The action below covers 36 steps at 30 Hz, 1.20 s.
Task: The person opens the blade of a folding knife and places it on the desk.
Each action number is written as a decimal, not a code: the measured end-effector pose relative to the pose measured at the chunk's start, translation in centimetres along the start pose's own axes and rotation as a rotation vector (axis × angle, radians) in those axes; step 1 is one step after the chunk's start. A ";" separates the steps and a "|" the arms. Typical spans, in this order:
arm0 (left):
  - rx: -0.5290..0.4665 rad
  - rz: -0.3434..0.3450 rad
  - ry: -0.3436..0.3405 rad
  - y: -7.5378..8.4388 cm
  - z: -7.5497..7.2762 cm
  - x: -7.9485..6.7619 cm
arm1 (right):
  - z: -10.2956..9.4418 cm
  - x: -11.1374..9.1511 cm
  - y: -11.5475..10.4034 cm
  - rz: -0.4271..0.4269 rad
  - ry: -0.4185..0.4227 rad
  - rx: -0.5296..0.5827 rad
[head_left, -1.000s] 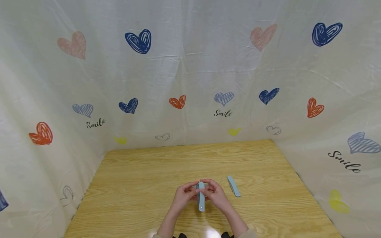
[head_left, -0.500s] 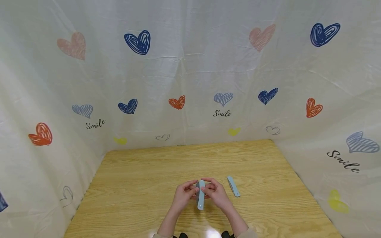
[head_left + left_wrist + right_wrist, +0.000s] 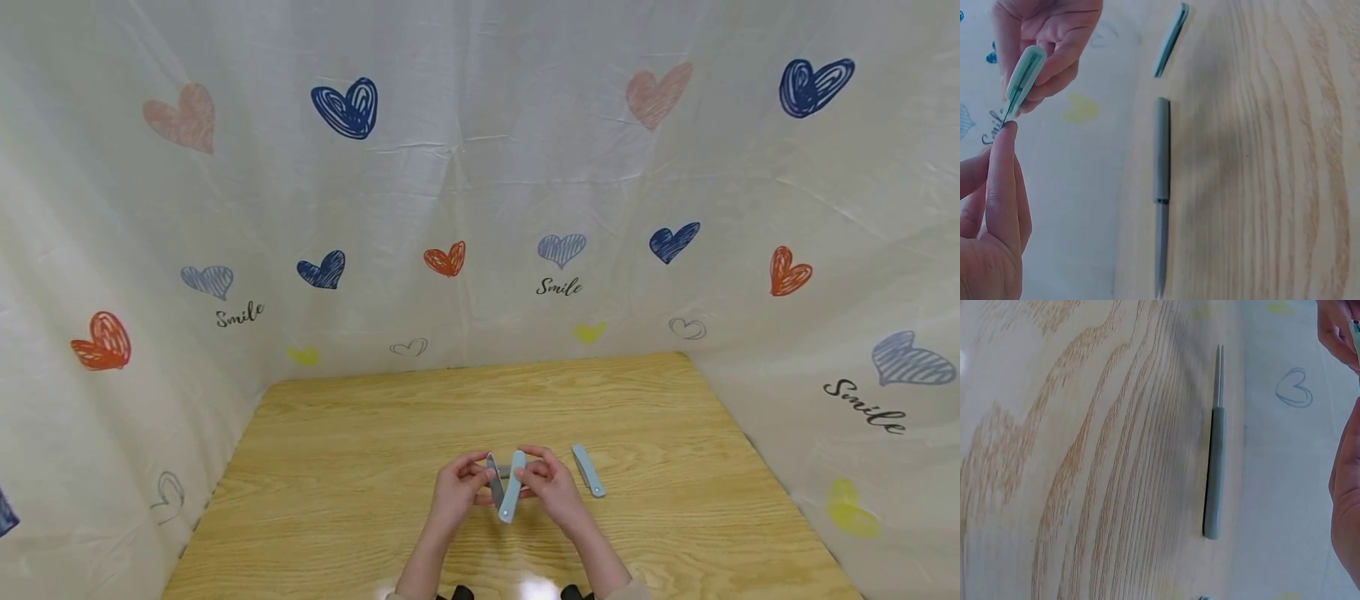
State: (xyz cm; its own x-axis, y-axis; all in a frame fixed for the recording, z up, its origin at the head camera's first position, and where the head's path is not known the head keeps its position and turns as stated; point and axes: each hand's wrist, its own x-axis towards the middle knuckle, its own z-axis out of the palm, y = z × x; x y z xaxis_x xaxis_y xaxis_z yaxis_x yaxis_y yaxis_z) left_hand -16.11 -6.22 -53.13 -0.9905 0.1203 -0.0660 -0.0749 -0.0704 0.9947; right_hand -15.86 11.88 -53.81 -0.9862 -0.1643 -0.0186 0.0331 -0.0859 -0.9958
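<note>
In the head view a folding knife is held above the table by both hands. Its light blue handle (image 3: 512, 492) and grey blade (image 3: 496, 485) spread in a V, joined at the near end. My left hand (image 3: 455, 492) pinches the blade between thumb and fingers. With thumb and fingers my right hand (image 3: 553, 486) grips the handle. The left wrist view shows the slotted handle (image 3: 1026, 76) from its end, with the thin blade edge at the left fingertips. In the right wrist view most of the knife is cut off.
A second light blue folding knife (image 3: 588, 471) lies folded on the wooden table (image 3: 360, 467), right of the hands. Beyond the hands lies a slim tool with a grey-green handle (image 3: 1161, 150) and a narrow, double-tipped metal end. A curtain printed with hearts (image 3: 465, 183) surrounds the table.
The blade has swung away from the handle, from nearly folded to a clear V. My hands have moved slightly apart. The second knife has stayed where it was.
</note>
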 end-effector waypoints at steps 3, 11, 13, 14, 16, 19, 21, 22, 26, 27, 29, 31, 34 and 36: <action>-0.029 0.005 -0.001 0.3 0.0 0.1 | -0.2 0.0 0.0 -0.033 0.002 0.008; -0.072 0.012 0.019 0.8 -0.1 0.1 | -0.7 0.0 0.3 -0.128 0.005 0.060; -0.081 0.006 0.030 0.9 -0.3 0.1 | -0.8 -0.1 0.5 -0.137 0.004 0.083; -0.088 0.002 0.037 0.9 -0.3 0.1 | -0.9 -0.1 0.5 -0.143 -0.001 0.094; -0.108 -0.002 0.055 0.8 -0.4 0.0 | -1.1 -0.1 0.6 -0.146 -0.006 0.110; -0.155 -0.001 0.086 0.7 -0.4 -0.1 | -1.2 -0.1 0.7 -0.138 0.019 0.120; -0.200 0.005 0.116 0.6 -0.3 -0.1 | -1.2 -0.2 0.7 -0.131 0.058 0.125; -0.225 0.010 0.134 0.5 -0.2 -0.1 | -1.2 -0.2 0.7 -0.129 0.081 0.127; -0.306 0.044 0.220 0.3 0.4 -0.1 | -1.1 -0.2 0.5 -0.136 0.154 0.139; -0.325 0.056 0.242 0.3 0.5 -0.1 | -1.1 -0.2 0.5 -0.136 0.165 0.142; -0.354 0.076 0.287 0.3 0.9 -0.1 | -1.1 -0.2 0.5 -0.126 0.181 0.160; -0.378 0.095 0.331 0.3 1.2 0.0 | -1.1 -0.2 0.4 -0.116 0.189 0.185; -0.407 0.120 0.385 0.4 1.7 0.1 | -1.0 -0.1 0.2 -0.103 0.200 0.228; -0.422 0.125 0.416 0.4 2.0 0.2 | -0.8 -0.1 0.1 -0.100 0.216 0.261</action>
State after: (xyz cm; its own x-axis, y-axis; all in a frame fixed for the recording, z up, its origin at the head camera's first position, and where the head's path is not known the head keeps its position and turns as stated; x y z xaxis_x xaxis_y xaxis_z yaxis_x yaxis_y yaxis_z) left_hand -16.11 -4.27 -52.55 -0.9504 -0.3051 -0.0604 0.0899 -0.4557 0.8856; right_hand -15.92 12.71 -54.03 -0.9972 0.0671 0.0317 -0.0530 -0.3444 -0.9373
